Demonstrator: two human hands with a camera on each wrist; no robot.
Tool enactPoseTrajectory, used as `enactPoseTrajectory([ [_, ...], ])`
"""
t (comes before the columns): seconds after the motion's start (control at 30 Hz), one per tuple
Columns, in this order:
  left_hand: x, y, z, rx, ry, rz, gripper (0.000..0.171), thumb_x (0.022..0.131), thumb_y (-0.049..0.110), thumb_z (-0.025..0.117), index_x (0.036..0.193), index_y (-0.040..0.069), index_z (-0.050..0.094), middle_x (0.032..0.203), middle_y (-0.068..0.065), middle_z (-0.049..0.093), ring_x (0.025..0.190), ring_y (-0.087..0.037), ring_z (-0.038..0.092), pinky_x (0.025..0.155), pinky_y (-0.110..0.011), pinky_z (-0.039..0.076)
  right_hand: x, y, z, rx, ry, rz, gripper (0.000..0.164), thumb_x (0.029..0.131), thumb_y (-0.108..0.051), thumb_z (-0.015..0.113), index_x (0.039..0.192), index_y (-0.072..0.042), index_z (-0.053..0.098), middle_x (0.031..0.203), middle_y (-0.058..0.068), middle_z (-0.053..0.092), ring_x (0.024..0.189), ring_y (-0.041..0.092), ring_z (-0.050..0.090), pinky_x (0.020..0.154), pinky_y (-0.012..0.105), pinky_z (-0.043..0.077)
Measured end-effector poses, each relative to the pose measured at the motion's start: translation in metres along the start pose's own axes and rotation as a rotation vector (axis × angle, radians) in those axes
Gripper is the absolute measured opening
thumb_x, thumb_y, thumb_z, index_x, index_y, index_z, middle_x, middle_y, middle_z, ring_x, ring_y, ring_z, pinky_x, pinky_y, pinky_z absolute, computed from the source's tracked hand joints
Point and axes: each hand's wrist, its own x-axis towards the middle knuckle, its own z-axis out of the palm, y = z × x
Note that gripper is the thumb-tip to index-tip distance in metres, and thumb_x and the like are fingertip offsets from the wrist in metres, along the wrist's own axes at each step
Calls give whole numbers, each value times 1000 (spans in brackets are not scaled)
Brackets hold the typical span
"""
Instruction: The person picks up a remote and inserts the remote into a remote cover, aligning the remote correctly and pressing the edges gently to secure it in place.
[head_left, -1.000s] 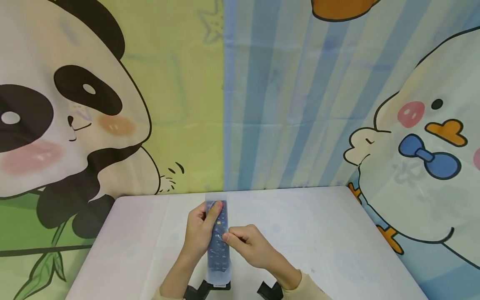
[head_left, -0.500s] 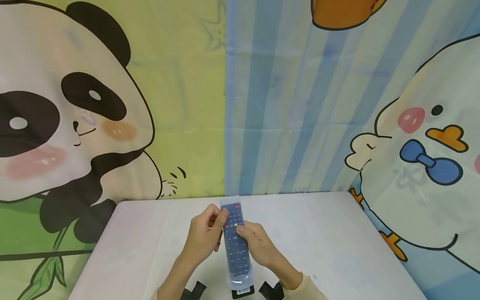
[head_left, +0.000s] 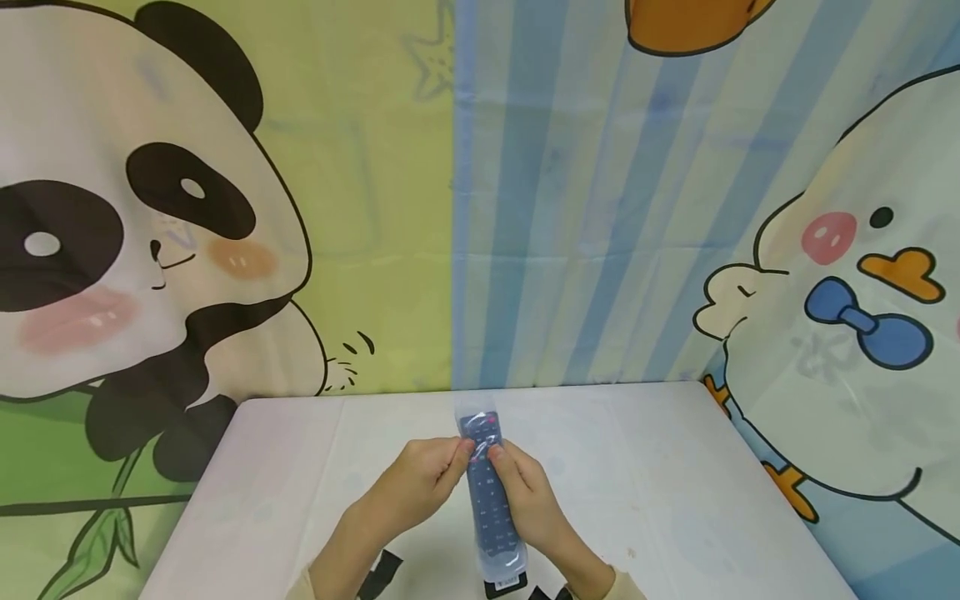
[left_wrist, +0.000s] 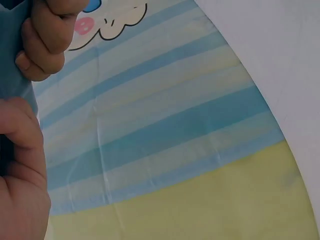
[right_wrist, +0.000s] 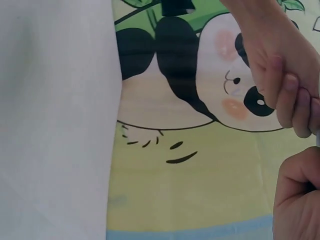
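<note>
A dark blue remote control (head_left: pixel 492 508) with several rows of buttons lies in a clear plastic sleeve (head_left: pixel 502 567), held above the table by both hands. Its lower end, black with a white label, sticks out toward me. My left hand (head_left: pixel 423 483) pinches the sleeved remote near its top on the left edge, thumb on the front. On the opposite edge my right hand (head_left: pixel 528 500) grips it slightly lower, the thumb also on its face. Curled digits of the left hand (left_wrist: pixel 22 170) and of the right hand (right_wrist: pixel 300 195) appear in the wrist views, where the remote is mostly cut off.
The white table (head_left: pixel 645 483) spreads under and around the hands. Behind it hangs a cloth backdrop (head_left: pixel 375 208) with a panda, stripes and a chick. Black straps (head_left: pixel 382 575) show near the wrists.
The remote has shifted rightward and now leans slightly. The left thumb went from the remote's face to its left edge, while the right hand took hold of the right side.
</note>
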Motion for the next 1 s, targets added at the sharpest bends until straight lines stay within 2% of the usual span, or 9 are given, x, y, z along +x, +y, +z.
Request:
enactPoseTrajectory([
  [0.13,-3,9,0,30,-40,47,41,107,10,47,67,16,40,60,12,32,58,6,27,44,-10,25,-2,-5,-2,72,-7,6,35,111,-14,32,89,1,54,66,-2,49,52,6,48,40,29,43],
  [0.23,-6,17,1,86,-40,20,40,107,9,47,67,16,43,59,12,40,57,6,29,44,-9,28,-1,-9,-8,39,-84,-22,32,111,-10,31,94,1,56,69,-2,51,54,6,50,41,30,45],
  [0.4,-8,28,4,236,-33,-93,34,102,6,53,71,18,54,61,13,51,56,3,42,47,-11,39,5,-16,-20,-142,-246,-90,27,109,-4,33,109,-6,59,75,-1,57,59,5,55,46,29,50],
  [0.5,-8,32,3,212,-13,-177,44,102,6,52,62,22,50,56,17,43,51,5,38,45,-12,36,7,-19,-24,-233,-311,-128,24,108,-4,35,111,-9,58,77,-3,58,61,4,57,48,27,52],
  [0.67,-9,25,2,-211,-33,-329,62,108,8,43,47,19,48,43,16,41,38,8,35,34,-15,29,4,-20,-27,-238,-346,-165,23,107,-1,36,107,-9,56,75,-4,56,61,1,55,47,24,51],
  [0.73,-10,21,2,-442,-80,-367,64,108,8,42,45,12,47,39,7,42,34,5,35,28,-18,26,3,-18,-28,-203,-366,-175,24,107,2,34,106,-8,56,73,-3,55,60,0,53,46,23,49],
  [0.83,-11,14,-2,-683,-167,-408,62,108,7,43,46,5,46,38,-6,40,32,0,33,26,-20,24,1,-16,-29,-178,-419,-202,26,106,6,32,107,-6,55,71,0,54,59,-1,50,45,22,48],
  [0.9,-11,12,-5,-782,-233,-417,62,108,7,43,46,3,45,39,-11,38,32,-1,31,27,-21,23,0,-16,-30,-182,-465,-218,27,105,8,31,108,-5,54,70,1,52,58,-3,49,45,21,47],
  [1.0,-11,11,-6,-823,-276,-411,63,108,7,43,46,2,44,39,-12,36,33,-3,31,28,-22,23,0,-17,-31,-201,-500,-242,28,104,9,32,111,-5,55,71,2,53,58,-4,49,46,20,47],
])
